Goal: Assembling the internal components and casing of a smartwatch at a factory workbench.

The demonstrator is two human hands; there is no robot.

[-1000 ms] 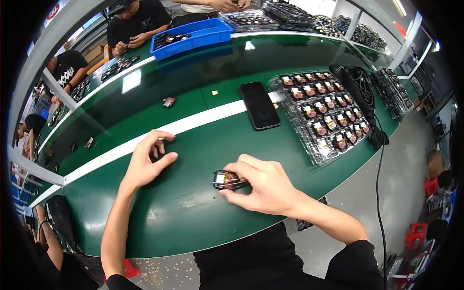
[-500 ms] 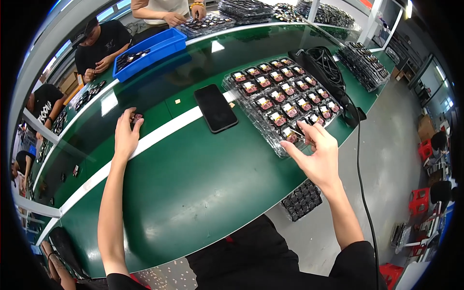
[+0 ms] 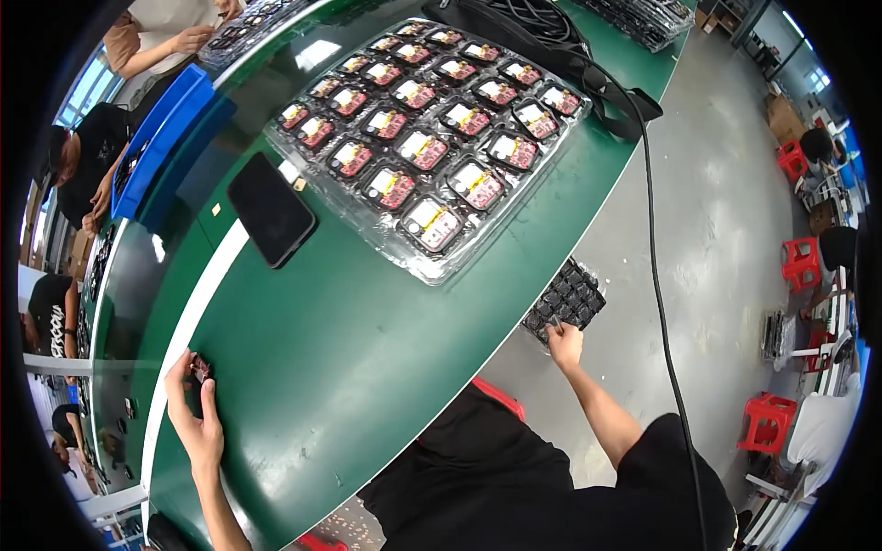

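Observation:
My left hand (image 3: pixel 197 418) is over the green table at the left, thumb and fingers curled round a small dark module (image 3: pixel 200 367) with a reddish face. Beyond the table's right edge, my right hand (image 3: pixel 566 345) reaches down to a black tray (image 3: pixel 577 296) of square parts. Its fingers are closed, and a thin greyish tool, perhaps tweezers, pokes out by the fingertips. A large clear plastic tray (image 3: pixel 418 266) lies on the table, its pockets filled with black square modules (image 3: pixel 432 225) showing red circuit boards, white labels and yellow strips.
A black phone (image 3: pixel 271 209) lies left of the clear tray. A black bag (image 3: pixel 514 23) with coiled cable sits behind it, and a black cable (image 3: pixel 654 275) hangs down at the right. A blue bin (image 3: pixel 165 138) and co-workers are across the bench. Red stools (image 3: pixel 767 422) stand at right.
My right hand has left the clear tray and gone down to the black tray beyond the table edge. My left hand still holds the small module. The whole view has swung to the right.

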